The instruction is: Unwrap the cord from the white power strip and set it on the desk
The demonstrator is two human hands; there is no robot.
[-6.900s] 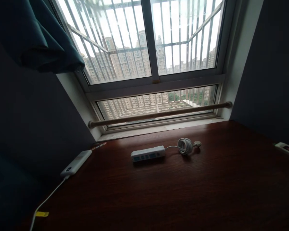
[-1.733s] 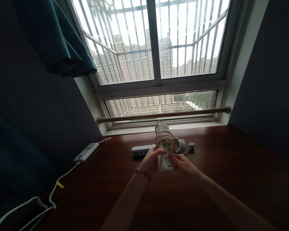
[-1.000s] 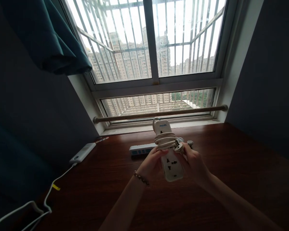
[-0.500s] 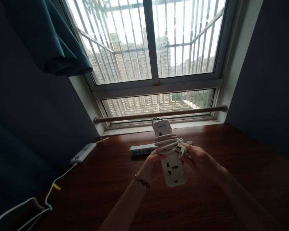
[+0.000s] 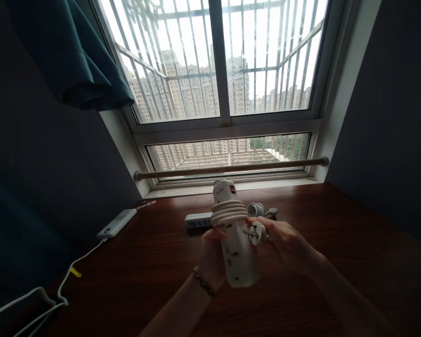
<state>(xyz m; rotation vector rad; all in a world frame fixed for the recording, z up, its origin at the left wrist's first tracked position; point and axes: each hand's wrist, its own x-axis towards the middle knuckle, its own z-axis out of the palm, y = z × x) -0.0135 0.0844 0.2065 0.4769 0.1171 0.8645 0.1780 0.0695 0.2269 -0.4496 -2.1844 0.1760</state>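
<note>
A white power strip (image 5: 239, 262) is held up over the dark red-brown wooden table, its lower end blurred. Its white cord (image 5: 229, 211) is wound in several turns around the upper part, and a red switch shows near the top. My left hand (image 5: 212, 255), with a beaded bracelet at the wrist, grips the strip from the left side. Between the fingers of my right hand (image 5: 284, 241) is the cord's plug (image 5: 257, 233), its pins pointing left toward the strip. Some fingertips are hidden behind the strip and plug.
Behind the hands, a second white-and-blue power strip (image 5: 198, 220) and a coiled cable (image 5: 255, 209) lie on the table (image 5: 143, 281). At the left is a white power bank (image 5: 117, 223) with a white cable (image 5: 86, 256). A rail (image 5: 231, 169) crosses below the window.
The held power strip has turned, showing its side and red switch, and shifted slightly left and down. The plug is now farther from the cord turns, and more of the coiled cable shows.
</note>
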